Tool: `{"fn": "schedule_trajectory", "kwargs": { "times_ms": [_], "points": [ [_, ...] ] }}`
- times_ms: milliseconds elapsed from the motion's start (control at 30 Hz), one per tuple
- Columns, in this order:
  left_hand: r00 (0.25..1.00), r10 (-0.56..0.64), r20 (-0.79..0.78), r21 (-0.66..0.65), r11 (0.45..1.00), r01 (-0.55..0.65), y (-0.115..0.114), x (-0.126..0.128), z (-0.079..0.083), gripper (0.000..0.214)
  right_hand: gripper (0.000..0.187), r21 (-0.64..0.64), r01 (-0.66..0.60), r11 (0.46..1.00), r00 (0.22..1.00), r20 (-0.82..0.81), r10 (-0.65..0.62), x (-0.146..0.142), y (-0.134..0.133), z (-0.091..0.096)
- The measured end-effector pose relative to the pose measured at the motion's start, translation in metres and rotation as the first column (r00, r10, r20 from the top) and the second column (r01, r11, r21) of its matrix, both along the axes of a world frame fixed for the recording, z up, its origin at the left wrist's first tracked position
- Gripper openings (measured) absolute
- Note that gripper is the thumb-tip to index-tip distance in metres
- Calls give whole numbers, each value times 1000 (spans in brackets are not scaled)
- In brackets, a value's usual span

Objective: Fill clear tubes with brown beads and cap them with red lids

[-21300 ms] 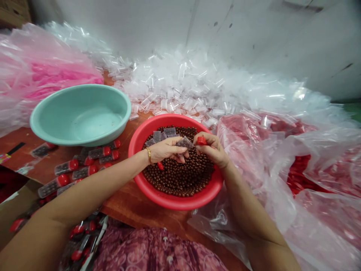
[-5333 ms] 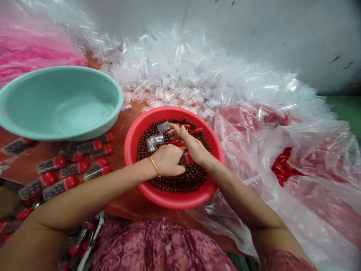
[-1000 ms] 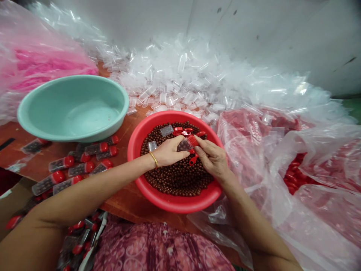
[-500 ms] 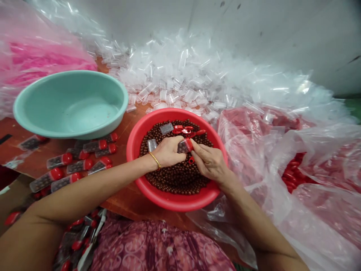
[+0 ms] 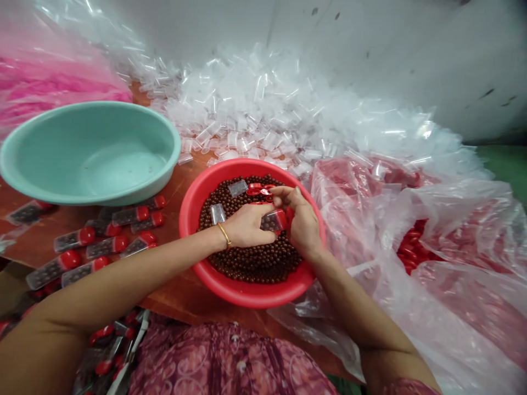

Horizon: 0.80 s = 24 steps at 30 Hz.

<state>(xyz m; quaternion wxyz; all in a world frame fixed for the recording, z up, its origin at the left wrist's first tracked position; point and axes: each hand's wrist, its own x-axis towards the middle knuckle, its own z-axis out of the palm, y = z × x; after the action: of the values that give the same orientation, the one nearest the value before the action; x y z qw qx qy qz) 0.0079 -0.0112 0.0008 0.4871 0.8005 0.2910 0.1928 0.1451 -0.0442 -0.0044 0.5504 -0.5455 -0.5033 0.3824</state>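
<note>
A red basin [image 5: 193, 216] full of small brown balls [image 5: 251, 263] sits in front of me. Over it, my left hand [image 5: 247, 226] is closed on a clear tube [image 5: 272, 221] filled with balls and fitted with a red cap [image 5: 284, 218]. My right hand [image 5: 300, 216] presses against the tube's capped end while its fingertips pinch at loose red caps [image 5: 257, 190] lying on the balls. Two empty clear tubes [image 5: 237, 188] lie in the basin beside the hands.
An empty teal basin [image 5: 88, 153] stands at the left. Filled red-capped tubes [image 5: 102, 241] lie on the wooden table below it. A heap of clear empty tubes [image 5: 263, 115] fills the back. Plastic bags with red caps [image 5: 411, 247] lie at the right, a pink bag [image 5: 49, 82] at far left.
The red cap now sits on the filled tube in my left hand. My right hand's fingers have reached up to the loose red caps at the basin's far side.
</note>
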Motion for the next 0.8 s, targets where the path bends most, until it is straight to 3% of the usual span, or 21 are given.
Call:
{"fn": "schedule_trajectory", "kwargs": {
  "times_ms": [167,367,467,633,700,800],
  "points": [
    [981,65,-184,143,989,-39,1,-6,4,10,70,-170,-250,953,966,-113,234,-6,13,-4],
    [924,27,-382,279,956,88,-6,-10,3,22,68,-273,-309,911,948,-17,317,-3,4,-12],
    [907,23,-421,325,937,127,-7,-9,0,25,70,-327,-344,880,936,-47,348,-6,0,-10],
    [964,78,-253,341,940,14,-3,-3,5,17,90,-244,-348,905,927,-231,294,-8,5,6],
    [982,106,-158,328,943,-50,-4,-8,15,12,89,-180,-319,931,942,-171,290,2,9,10],
    [977,202,-75,304,937,-170,-13,-42,35,13,73,-197,-245,949,959,97,268,28,12,10]
  ]
}}
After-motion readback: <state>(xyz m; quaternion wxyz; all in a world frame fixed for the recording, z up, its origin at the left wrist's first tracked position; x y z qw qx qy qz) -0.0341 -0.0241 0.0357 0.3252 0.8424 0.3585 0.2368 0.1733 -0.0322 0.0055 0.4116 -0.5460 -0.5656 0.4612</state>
